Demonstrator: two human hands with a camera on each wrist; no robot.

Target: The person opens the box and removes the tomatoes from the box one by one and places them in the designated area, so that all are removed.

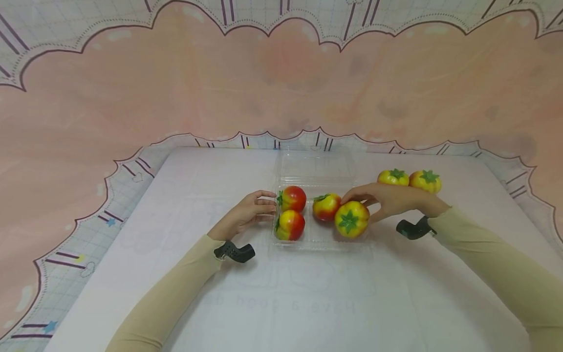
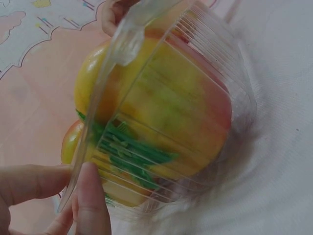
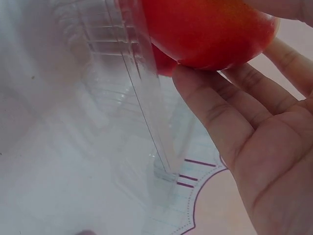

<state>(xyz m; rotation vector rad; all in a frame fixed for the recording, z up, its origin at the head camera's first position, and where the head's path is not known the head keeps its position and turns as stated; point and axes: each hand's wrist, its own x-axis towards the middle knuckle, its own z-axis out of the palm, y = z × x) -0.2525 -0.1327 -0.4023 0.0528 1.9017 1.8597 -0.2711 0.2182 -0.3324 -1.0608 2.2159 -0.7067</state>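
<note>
A clear plastic clamshell box (image 1: 323,239) lies open on the table, its lid (image 1: 314,166) folded back. At the box's left rim, my left hand (image 1: 251,211) pinches the edge between thumb and fingers (image 2: 93,200). Two red-and-yellow persimmons (image 1: 291,225) with green leaves sit in the left part, and another persimmon (image 1: 326,207) lies near the middle. My right hand (image 1: 387,199) grips a yellow persimmon (image 1: 352,220) over the box's right side, its green leaf facing the head camera. The right wrist view shows that fruit's red underside (image 3: 215,34) against the fingers.
Behind my right wrist, two more persimmons (image 1: 425,181) stand side by side on the white table (image 1: 281,303). A pink patterned cloth (image 1: 264,88) hangs at the back. Each wrist carries a black camera mount (image 1: 237,252).
</note>
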